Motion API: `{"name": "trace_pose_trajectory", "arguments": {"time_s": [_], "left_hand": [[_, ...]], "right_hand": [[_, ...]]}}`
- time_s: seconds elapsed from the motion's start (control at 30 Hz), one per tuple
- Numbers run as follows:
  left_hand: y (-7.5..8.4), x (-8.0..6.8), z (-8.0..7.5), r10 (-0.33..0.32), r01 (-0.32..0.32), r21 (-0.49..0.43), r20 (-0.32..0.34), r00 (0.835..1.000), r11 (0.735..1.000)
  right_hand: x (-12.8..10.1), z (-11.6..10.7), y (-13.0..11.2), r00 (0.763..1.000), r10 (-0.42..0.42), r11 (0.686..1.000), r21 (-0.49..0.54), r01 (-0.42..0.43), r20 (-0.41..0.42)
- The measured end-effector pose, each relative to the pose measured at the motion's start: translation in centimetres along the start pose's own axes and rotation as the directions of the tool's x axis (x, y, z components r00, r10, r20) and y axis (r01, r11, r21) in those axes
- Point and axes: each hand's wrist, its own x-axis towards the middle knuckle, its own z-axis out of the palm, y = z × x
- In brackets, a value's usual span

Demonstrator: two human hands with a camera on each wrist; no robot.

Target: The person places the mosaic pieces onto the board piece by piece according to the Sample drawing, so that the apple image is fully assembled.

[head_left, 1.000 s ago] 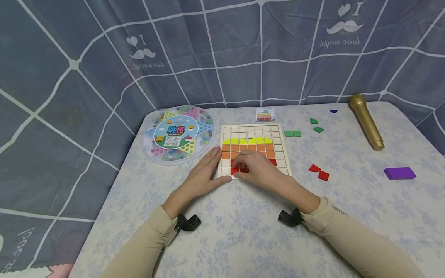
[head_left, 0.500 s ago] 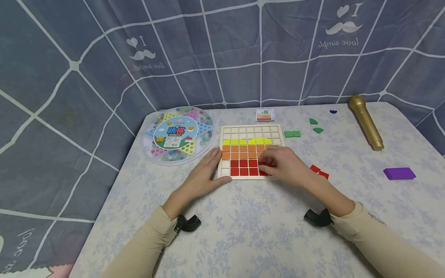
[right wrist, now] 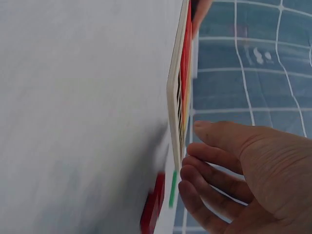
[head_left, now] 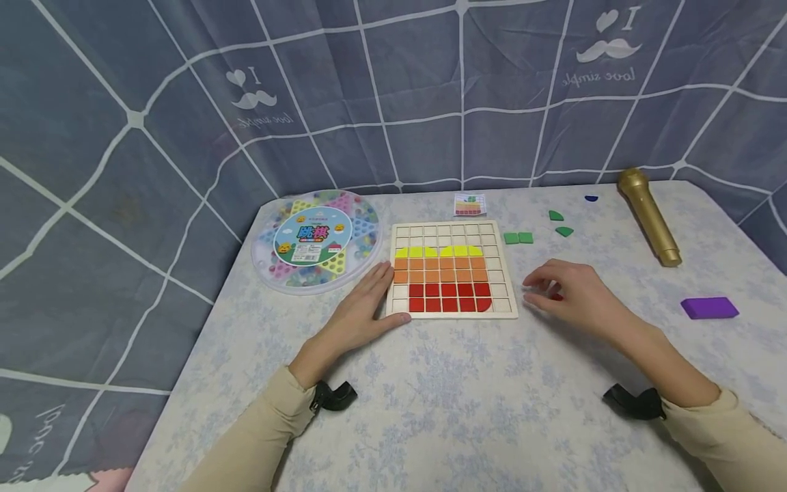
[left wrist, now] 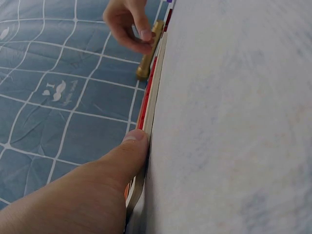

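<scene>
A square wooden grid board point(head_left: 505, 273) lies on the table, part filled with rows of yellow, orange and red tiles point(head_left: 449, 297). My left hand point(head_left: 356, 307) rests along its left edge, fingers straight and the thumb point(left wrist: 136, 139) on the near edge. To the right of the board hovers my right hand point(head_left: 574, 295), fingers loosely bent and nothing between them. Beneath it lie loose red tiles point(right wrist: 153, 204), mostly hidden by the hand in the head view.
Green tiles point(head_left: 518, 238) lie right of the board, a small picture card point(head_left: 470, 204) behind it. A round Chinese checkers set point(head_left: 313, 236) stands left. Farther right are a gold microphone point(head_left: 650, 219), a purple block point(head_left: 710, 307) and a dark blue piece point(head_left: 591, 198).
My right hand has moved right, off the red rows of the board, to the loose red tiles, uncovering a rounded red corner tile. My left hand has stayed put.
</scene>
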Motion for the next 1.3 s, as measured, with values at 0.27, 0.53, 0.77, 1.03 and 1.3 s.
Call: {"name": "trace_pose_trajectory", "arguments": {"time_s": [0.27,0.53,0.77,1.03,1.3], "left_hand": [[0.1,0.1,0.1,-0.006,0.006,0.001,-0.004,1.0,1.0],[0.1,0.1,-0.1,-0.017,0.017,0.006,0.004,1.0,1.0],[0.1,0.1,0.0,-0.009,0.009,0.007,0.003,1.0,1.0],[0.0,0.2,0.1,0.0,0.0,0.014,0.003,1.0,1.0],[-0.1,0.1,0.1,0.008,-0.008,0.007,-0.007,1.0,1.0]], "right_hand": [[-2.8,-1.4,2.5,0.996,0.002,0.997,-0.072,-0.009,-0.091],[-4.1,-1.8,3.6,0.995,0.1,0.991,-0.093,-0.098,0.015],[-4.3,-2.0,4.1,0.995,0.094,0.992,-0.094,-0.09,0.04],[-3.9,-2.4,4.8,0.998,0.051,0.989,-0.138,-0.046,0.034],[-1.1,-2.3,3.4,0.999,0.035,0.994,-0.101,-0.031,0.042]]}}
